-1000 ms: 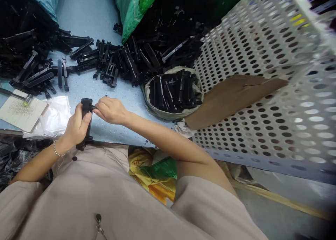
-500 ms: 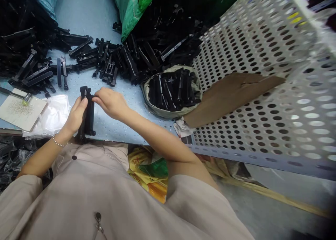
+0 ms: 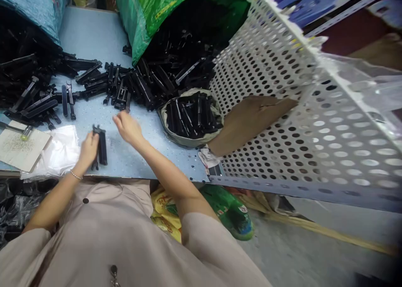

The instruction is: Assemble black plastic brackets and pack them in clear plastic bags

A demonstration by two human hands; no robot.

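My left hand (image 3: 89, 149) is closed around a long black plastic part (image 3: 102, 147), held upright near the table's front edge. A forked end shows at the part's top. To its right, my right hand (image 3: 128, 127) hovers above the table, slightly blurred, with its fingers curled together. Whether anything sits between those fingers is hidden. Just beyond the right hand lies a heap of similar black parts (image 3: 121, 90). Two slim pieces (image 3: 68, 101) lie side by side farther left.
A cloth-lined bowl (image 3: 191, 141) of black parts stands right of my hands, beside a perforated white panel (image 3: 266, 82) with brown cardboard (image 3: 251, 124). Clear plastic bags (image 3: 64, 147) and a small board (image 3: 21, 147) lie left. A green sack (image 3: 138, 23) spills parts behind.
My right hand has come away from the top of the black part and now hangs apart from it. My left hand still holds the part. The camera view has shifted.
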